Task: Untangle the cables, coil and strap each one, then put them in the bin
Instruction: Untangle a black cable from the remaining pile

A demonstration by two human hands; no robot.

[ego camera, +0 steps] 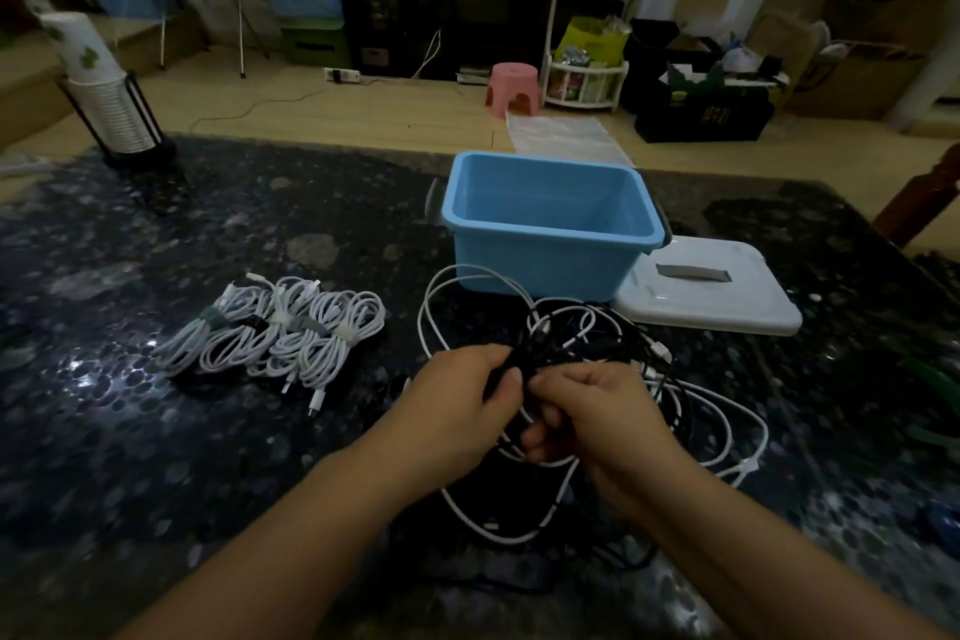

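Our left hand (470, 405) and right hand (592, 424) both pinch a black cable (506, 372) in the tangle (597, 379) on the table, before the blue bin (550, 224). It looks soft, light; we should hold near a plug.

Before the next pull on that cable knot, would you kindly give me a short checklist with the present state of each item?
1. Both hands have a hold on the knot: left hand and right hand both grip the tangled cables. Ok.
2. Which strand is free to pull: black and white strands overlap in the hands. Cannot tell.
3. Blue bin open and ready: its white lid lies beside it, and no cables show inside. Ok.
4. Finished white coils clear of the tangle: they lie apart, to the left. Ok.
5. Every finished coil strapped: straps show on several, blur hides the rest. Cannot tell.
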